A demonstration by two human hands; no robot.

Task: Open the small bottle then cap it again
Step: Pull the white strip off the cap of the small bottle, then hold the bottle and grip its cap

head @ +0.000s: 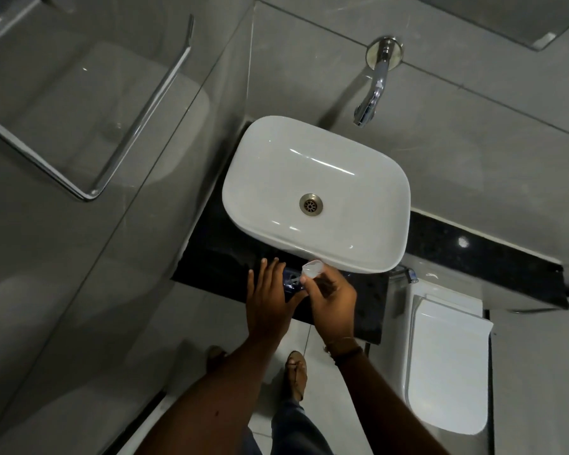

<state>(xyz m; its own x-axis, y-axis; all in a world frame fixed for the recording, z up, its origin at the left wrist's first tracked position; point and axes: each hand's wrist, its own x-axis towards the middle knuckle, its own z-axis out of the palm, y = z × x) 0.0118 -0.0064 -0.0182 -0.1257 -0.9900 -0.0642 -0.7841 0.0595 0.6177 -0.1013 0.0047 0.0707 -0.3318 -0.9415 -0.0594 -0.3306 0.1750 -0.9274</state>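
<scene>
From the head view, much of the small bottle (291, 284) is hidden: only a dark blue patch with pale markings is seen between the two hands, and its outline is lost against the black bench (217, 257). Its neck and opening cannot be made out. The bench itself is covered at the back by the white basin (316, 192), and its front edge is partly masked by the wrists. Both forearms are cut off by the lower frame edge.

The bottle is held low over the bench, just in front of the basin's near rim. The left hand (268, 300) is wrapped around its left side, fingers extended forward along it and thumb reaching across beneath, so the grip is closed on the bottle. The clear cap (312, 269) is pinched between the fingertips of the right hand (332, 302), raised just above and to the right of the bottle, apart from it. The cap overlaps the basin's rim in the picture; whether it touches cannot be told.

A wall tap (373, 90) is mounted above the basin.
</scene>
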